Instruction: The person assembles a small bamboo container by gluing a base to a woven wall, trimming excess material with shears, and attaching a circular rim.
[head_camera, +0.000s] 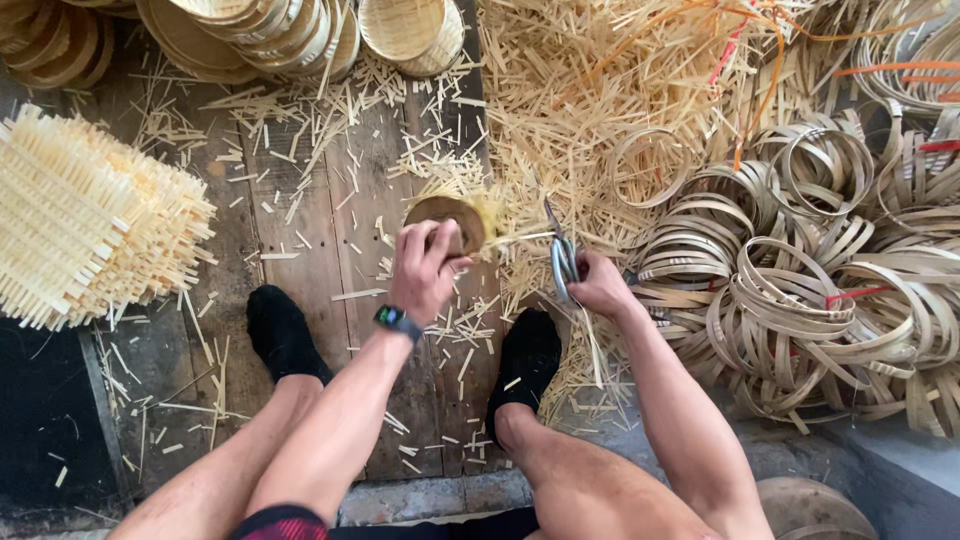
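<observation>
Landmark: small round woven disc, held above the plank floor at frame centre.

Far left of the disc: stack of square woven mats, edges ragged, not yet cut round. Up-left of the disc: nested finished round baskets, several deep.

At the disc: left hand, grip closed, fingers pinching the disc's near edge, thumb on its lower right. Wristwatch on that wrist. The disc's left and near rim looks clean and round; loose strip ends stick out on its right side. Judgement: trimming of this piece partly done, right side left to do.

Just right of the disc: right hand, grip pressed shut around the handles of scissors, blades pointing up towards the untrimmed ends; whether the blades are parted I cannot tell.

Below the disc: two feet in black socks, offcuts scattered between.

Right of the disc: deep heap of offcuts; far right, pile of bent hoops, unused.
</observation>
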